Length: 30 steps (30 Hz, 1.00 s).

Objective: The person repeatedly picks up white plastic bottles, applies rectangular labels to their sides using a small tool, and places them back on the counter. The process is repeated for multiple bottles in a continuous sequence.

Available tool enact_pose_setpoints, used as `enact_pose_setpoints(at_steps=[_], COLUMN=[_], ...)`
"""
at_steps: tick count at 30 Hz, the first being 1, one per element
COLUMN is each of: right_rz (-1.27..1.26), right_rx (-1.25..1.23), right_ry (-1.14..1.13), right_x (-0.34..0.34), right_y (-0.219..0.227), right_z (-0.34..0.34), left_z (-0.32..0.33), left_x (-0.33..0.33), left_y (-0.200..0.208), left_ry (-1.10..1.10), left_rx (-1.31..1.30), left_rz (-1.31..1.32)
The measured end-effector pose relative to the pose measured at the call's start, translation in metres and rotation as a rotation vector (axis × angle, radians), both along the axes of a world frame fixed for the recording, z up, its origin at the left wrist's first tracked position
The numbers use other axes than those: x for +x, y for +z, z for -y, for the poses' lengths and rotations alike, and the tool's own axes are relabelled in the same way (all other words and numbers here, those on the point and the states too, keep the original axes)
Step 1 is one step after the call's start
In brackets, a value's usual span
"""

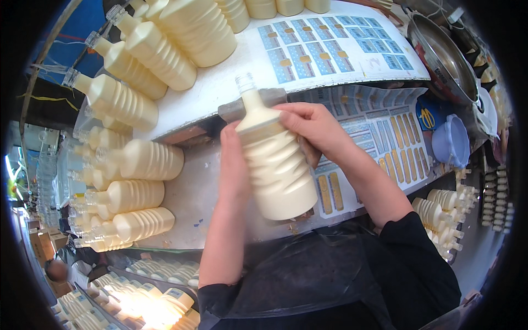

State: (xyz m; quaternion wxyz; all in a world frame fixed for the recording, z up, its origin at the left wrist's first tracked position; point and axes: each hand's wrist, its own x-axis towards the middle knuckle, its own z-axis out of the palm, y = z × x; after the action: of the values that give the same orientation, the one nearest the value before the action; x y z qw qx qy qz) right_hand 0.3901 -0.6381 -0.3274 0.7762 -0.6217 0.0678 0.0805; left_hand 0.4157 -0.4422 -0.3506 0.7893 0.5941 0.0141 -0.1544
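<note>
Together, the left hand (233, 159) and the right hand (312, 124), both partly curled, held a cream ribbed bottle (279, 176) by its sides above the bench (199, 201); more bottles (144, 196) were on the left, sticker sheets (404, 144) on the right, a blue bucket (451, 143) beyond them

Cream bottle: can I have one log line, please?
cream bottle: held | left hand: on left side | right hand: at right shoulder | label sheets: to the right

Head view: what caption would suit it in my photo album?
Left hand and right hand hold a ribbed cream bottle, with more bottles and label sheets around.
</note>
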Motion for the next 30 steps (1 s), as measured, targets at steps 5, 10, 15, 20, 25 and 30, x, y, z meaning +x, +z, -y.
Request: enact_pose_setpoints(at_steps=[5, 10, 15, 20, 25, 30], right_rz=[0.064, 0.094, 0.011, 0.070, 0.170, 0.752], right_rx=[0.039, 0.066, -0.112, 0.099, -0.290, -0.831], right_ry=[-0.025, -0.064, -0.080, -0.284, -0.378, -0.357], right_x=[-0.004, -0.005, -0.009, -0.021, -0.030, -0.056], right_y=[-0.007, -0.013, -0.003, 0.012, -0.001, 0.010], right_z=[-0.004, -0.009, 0.012, 0.018, 0.003, -0.021], left_z=[0.001, 0.001, -0.012, -0.019, -0.015, -0.012], left_x=[0.000, 0.000, -0.004, -0.049, -0.056, -0.059], left_y=[0.001, 0.004, -0.001, 0.018, 0.006, 0.010], left_ry=[-0.072, -0.054, 0.025, 0.011, -0.127, -0.104], left_rx=[0.131, 0.054, 0.096, 0.874, 0.447, 0.324], left_rz=[0.067, 0.019, 0.022, 0.697, 0.416, 0.300])
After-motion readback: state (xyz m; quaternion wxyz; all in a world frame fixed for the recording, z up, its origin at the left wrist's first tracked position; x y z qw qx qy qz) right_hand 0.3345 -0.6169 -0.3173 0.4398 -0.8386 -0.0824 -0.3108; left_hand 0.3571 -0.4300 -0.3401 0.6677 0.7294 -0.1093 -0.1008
